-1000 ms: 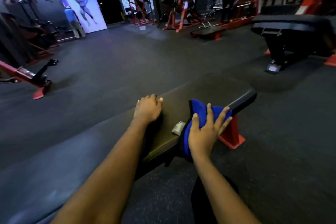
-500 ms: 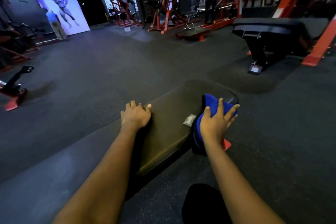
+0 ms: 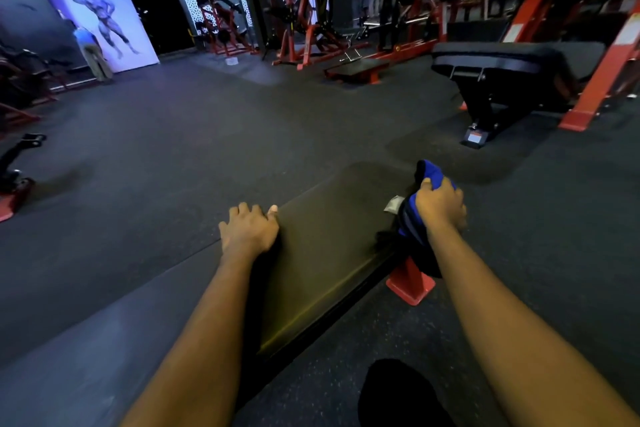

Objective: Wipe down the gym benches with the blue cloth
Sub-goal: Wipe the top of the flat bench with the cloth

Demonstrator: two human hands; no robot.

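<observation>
A low flat gym bench point(image 3: 325, 246) with a dark pad and a red foot point(image 3: 410, 282) runs away from me in the middle of the head view. My left hand point(image 3: 249, 230) rests on the pad's left edge, fingers curled over the side. My right hand point(image 3: 440, 204) grips the blue cloth point(image 3: 429, 172) at the pad's right far corner, thumb pinching a fold. The cloth drapes down over the bench's right side. A small white tag point(image 3: 393, 203) sticks out beside the cloth.
Dark rubber floor point(image 3: 194, 149) spreads all round. A black padded bench point(image 3: 502, 59) on a black stand sits at the right back, by red rack posts point(image 3: 602, 73). Another flat bench point(image 3: 356, 69) lies farther off. Red machine feet point(image 3: 14, 191) are at left. A person point(image 3: 91, 52) stands far left.
My right hand has slid with the cloth along the bench's right edge to the far corner, and its spread fingers have curled round the cloth. The left hand keeps its place.
</observation>
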